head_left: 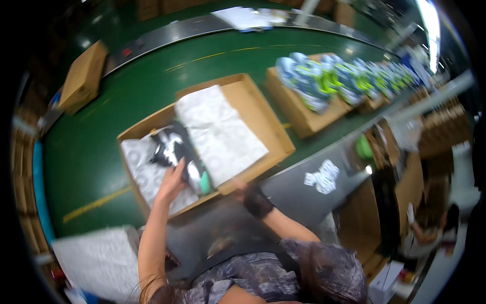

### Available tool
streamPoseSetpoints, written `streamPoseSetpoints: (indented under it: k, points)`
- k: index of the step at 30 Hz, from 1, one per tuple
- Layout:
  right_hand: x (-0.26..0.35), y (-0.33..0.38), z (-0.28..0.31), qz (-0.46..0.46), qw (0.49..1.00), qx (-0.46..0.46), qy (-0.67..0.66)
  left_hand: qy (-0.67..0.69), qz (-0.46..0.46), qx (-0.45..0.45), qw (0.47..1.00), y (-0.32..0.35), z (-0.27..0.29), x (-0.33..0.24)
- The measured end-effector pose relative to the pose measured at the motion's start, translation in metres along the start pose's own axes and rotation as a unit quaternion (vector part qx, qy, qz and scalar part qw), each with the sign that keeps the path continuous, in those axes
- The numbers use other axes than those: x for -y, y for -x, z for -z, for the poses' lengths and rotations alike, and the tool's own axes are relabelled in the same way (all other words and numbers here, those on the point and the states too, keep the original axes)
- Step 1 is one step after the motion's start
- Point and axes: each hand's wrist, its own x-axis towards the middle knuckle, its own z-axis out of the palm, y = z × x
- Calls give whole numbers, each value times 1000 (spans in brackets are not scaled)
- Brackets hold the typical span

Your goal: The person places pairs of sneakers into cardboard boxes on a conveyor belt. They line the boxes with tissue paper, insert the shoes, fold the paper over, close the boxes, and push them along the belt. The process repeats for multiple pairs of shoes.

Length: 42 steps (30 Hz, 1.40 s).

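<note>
An open brown cardboard shoebox (258,109) sits on the green surface in front of me, its lid side folded out to the right. In its left half lies a dark shoe (178,147) with white and mint-green parts, on printed white tissue paper (139,157). More of the white paper (215,131) covers the middle of the box. My left hand (173,182) rests against the near left side of the shoe, fingers stretched toward it. At the box's near edge is my right hand (247,195), partly in a dark glove; motion blur smears its fingers.
A row of blue and lime shoes (324,76) stands on brown boxes (301,109) to the right. White crumpled packets (324,176) lie on the grey metal table edge (288,190). Another carton (85,76) stands far left; a white stack (96,258) is near left. Another person (430,235) is at right.
</note>
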Motion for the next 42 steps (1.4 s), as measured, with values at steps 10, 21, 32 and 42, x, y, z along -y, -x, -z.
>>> streamPoseSetpoints:
  k: [10,21,32,42]
  points:
    - [1,-40,-50,594,463,-107,650,120,-223,-283,925,97,76,-16]
    - [-2,-39,-61,562,417,-39,713,199,-169,-96,961,52,105,31]
    - [123,36,-130,653,568,-64,497,332,-143,-32,932,155,78,-47]
    - [12,-28,37,442,589,-5,676,326,-339,-216,855,322,93,-28]
